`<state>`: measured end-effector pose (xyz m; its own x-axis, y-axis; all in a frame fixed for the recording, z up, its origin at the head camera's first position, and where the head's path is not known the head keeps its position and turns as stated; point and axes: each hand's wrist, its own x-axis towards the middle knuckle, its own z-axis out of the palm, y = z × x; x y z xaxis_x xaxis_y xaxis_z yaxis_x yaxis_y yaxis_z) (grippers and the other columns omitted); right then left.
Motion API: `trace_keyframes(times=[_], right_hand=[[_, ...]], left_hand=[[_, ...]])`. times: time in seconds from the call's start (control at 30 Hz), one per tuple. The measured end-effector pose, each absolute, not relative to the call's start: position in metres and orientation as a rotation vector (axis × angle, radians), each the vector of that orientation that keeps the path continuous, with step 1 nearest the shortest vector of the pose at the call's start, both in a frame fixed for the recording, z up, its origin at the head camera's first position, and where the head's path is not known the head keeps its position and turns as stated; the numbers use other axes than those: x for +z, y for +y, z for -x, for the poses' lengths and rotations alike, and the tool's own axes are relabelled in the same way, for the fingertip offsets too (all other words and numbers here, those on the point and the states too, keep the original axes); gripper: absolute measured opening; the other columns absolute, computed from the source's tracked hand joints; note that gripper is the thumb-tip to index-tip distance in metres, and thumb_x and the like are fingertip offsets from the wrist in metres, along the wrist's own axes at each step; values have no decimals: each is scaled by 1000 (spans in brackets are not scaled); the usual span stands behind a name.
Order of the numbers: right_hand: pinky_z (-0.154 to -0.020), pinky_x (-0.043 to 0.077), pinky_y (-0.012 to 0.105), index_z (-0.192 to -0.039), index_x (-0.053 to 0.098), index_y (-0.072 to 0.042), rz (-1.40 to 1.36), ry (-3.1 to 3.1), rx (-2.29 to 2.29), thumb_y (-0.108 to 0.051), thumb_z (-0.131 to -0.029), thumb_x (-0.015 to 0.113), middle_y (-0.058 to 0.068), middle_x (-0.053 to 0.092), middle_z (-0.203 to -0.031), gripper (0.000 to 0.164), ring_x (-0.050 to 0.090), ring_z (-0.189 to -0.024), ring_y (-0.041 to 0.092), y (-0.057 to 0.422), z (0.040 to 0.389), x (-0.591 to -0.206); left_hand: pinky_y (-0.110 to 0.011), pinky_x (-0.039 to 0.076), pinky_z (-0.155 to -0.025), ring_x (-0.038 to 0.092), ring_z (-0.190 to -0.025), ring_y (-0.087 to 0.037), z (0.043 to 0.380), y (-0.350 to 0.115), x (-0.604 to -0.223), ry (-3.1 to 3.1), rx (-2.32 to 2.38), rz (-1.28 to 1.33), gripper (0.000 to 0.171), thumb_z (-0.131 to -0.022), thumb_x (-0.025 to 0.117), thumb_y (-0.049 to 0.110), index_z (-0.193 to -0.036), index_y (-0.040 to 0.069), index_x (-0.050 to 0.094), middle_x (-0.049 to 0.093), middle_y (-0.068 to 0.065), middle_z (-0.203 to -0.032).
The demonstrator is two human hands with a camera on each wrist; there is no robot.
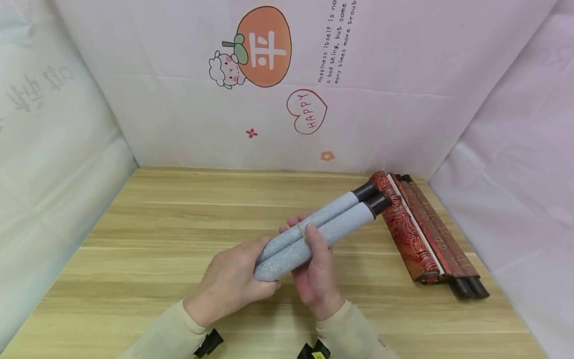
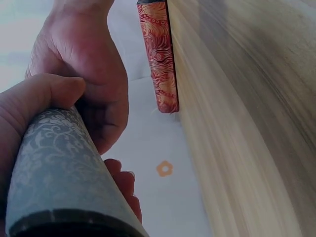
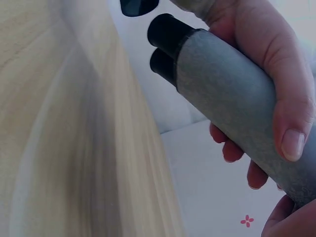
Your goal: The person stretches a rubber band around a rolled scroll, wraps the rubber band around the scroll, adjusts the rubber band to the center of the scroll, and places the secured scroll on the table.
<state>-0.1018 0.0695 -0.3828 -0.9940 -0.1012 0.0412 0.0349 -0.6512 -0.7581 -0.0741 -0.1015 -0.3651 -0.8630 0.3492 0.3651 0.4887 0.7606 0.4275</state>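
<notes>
Both hands hold a pale blue patterned scroll point(image 1: 332, 214) rolled from both sides into two side-by-side rolls, tilted up to the right above the table. Black knobs point(image 3: 168, 39) cap its far end; a thin yellowish band point(image 1: 302, 230) crosses its middle. My left hand point(image 1: 235, 279) wraps round the near end and hides its tip. My right hand point(image 1: 317, 274) grips the middle from below, its thumb lying along the top and its fingertips point(image 3: 232, 150) showing on the other side. At the right lies a red patterned scroll point(image 1: 408, 234) with black knobs.
Beside the red scroll lies a brown patterned scroll point(image 1: 441, 229), along the right edge of the wooden table point(image 1: 148, 239). A white printed cloth point(image 1: 188, 119) stands at the back, with more cloth on both sides.
</notes>
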Motion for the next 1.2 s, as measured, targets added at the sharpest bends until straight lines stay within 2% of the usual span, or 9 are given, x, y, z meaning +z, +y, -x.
trace_keyframes(times=[0.23,0.43,0.7,0.87,1.03,1.2], right_hand=[[-106,51,35,-132,52,-16,131,1282,-2729,-28,-106,48,-2,70,-123,29,64,-118,19,66,94,-386],[-106,50,34,-133,52,-15,159,1299,-2719,-24,-105,48,2,71,-125,30,63,-121,21,65,94,-388],[-108,47,34,-134,52,-12,155,1353,-2639,-20,-102,53,7,67,-131,32,64,-118,19,59,89,-391],[-109,45,36,-137,50,-11,140,1350,-2624,-22,-101,56,7,65,-130,37,63,-119,20,59,89,-391],[-109,43,32,-142,46,-8,174,1380,-2580,-23,-103,55,2,65,-125,42,62,-118,17,64,91,-394],[-107,45,28,-132,50,-12,152,1376,-2700,-29,-106,53,-2,68,-122,31,63,-115,13,71,94,-393]], left_hand=[[-25,51,-58,59,-74,-5,74,-100,-365,-2659,-727,666,64,-66,87,33,-124,16,66,67,9,-89],[-25,51,-59,60,-76,-5,73,-100,-365,-2665,-703,655,72,-67,87,33,-132,14,64,69,8,-93],[-22,46,-54,55,-68,-4,73,-100,-369,-2578,-626,673,62,-65,85,28,-122,15,66,64,10,-83],[-26,51,-56,63,-73,-6,73,-100,-371,-2527,-594,675,72,-65,86,30,-132,11,66,73,4,-95],[-29,56,-60,68,-80,-9,75,-100,-372,-2505,-571,674,77,-66,87,30,-137,12,64,76,0,-104],[-30,56,-60,68,-80,-9,75,-99,-372,-2518,-578,659,76,-65,87,31,-136,15,64,75,2,-102]])
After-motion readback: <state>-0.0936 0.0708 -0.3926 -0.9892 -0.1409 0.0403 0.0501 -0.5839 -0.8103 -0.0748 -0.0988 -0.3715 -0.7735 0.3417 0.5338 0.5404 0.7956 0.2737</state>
